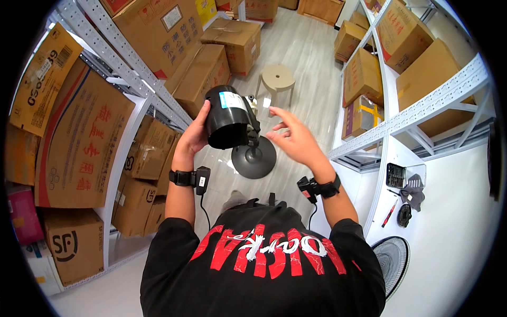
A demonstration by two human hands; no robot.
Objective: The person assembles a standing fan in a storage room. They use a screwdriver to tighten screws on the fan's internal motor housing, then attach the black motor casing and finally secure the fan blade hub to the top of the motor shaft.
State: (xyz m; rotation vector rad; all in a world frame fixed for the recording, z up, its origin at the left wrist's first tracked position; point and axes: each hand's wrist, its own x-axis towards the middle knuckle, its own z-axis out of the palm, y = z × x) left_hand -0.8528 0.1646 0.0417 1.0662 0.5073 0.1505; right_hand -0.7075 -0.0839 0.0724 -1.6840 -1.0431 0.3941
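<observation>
My left hand (193, 135) grips the back of a black fan motor housing (228, 117) that carries a white label. The housing sits on a short pole above a round black base (254, 157) standing on the pale wood floor. My right hand (293, 137) hovers just to the right of the housing, fingers spread, holding nothing. Both wrists wear black straps with small devices and cables.
Metal shelving with cardboard boxes (79, 137) lines the left side, and more boxes (364, 74) fill the right shelf. A beige stool (277, 79) stands beyond the fan. On the white table at right lie a bit case (397, 174), a screwdriver (390, 213) and a fan grille (393, 261).
</observation>
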